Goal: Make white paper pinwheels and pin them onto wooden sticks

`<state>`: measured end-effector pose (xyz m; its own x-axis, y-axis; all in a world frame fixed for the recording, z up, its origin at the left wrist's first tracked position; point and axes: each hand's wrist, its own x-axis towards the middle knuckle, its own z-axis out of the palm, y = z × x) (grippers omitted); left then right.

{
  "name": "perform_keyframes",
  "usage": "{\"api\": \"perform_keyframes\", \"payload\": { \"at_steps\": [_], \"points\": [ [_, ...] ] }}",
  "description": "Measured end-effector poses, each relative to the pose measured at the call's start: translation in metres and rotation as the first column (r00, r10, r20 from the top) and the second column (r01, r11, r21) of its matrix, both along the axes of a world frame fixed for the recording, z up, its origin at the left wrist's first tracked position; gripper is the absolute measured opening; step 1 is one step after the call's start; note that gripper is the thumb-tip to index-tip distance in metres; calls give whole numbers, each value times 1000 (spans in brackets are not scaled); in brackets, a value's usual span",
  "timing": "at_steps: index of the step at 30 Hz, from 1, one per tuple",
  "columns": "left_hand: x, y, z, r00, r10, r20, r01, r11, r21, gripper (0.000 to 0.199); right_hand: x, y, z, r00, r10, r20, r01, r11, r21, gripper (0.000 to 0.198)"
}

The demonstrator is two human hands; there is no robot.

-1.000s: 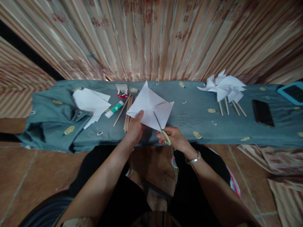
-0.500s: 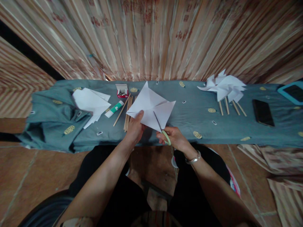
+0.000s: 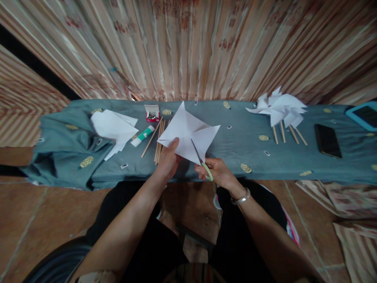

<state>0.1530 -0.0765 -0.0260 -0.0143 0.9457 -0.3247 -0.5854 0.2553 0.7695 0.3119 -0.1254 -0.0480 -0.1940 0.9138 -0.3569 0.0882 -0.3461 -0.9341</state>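
Observation:
A square sheet of white paper, slit inward from its corners, is pinched at its near left edge by my left hand, thumb on top. My right hand is closed round the light green handles of a pair of scissors. Their dark blade lies across the paper near its closest corner, pointing toward the middle. Just left of the sheet, several thin wooden sticks lie on the cloth, partly covered by the paper and my left hand.
On the cloth-covered table lie more cut white sheets, a glue stick and a small red box of metal pins. To the right are paper pinwheels on sticks, a black phone and a blue-framed device. A curtain hangs behind.
The flap of paper beside the scissors has shifted very slightly to the right. Both hands keep nearly the same place and grip.

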Motion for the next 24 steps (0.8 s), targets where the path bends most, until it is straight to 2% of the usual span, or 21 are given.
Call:
{"api": "perform_keyframes", "payload": {
  "at_steps": [9,24],
  "points": [
    [-1,-1,-1,1000,-22,-16,23,999,43,32,0,0,2,1000,7,28,-7,1000,-1,47],
    [-1,-1,2,1000,-5,-31,5,1000,-10,28,-3,1,8,999,-23,34,23,1000,-12,50]
  ]
}}
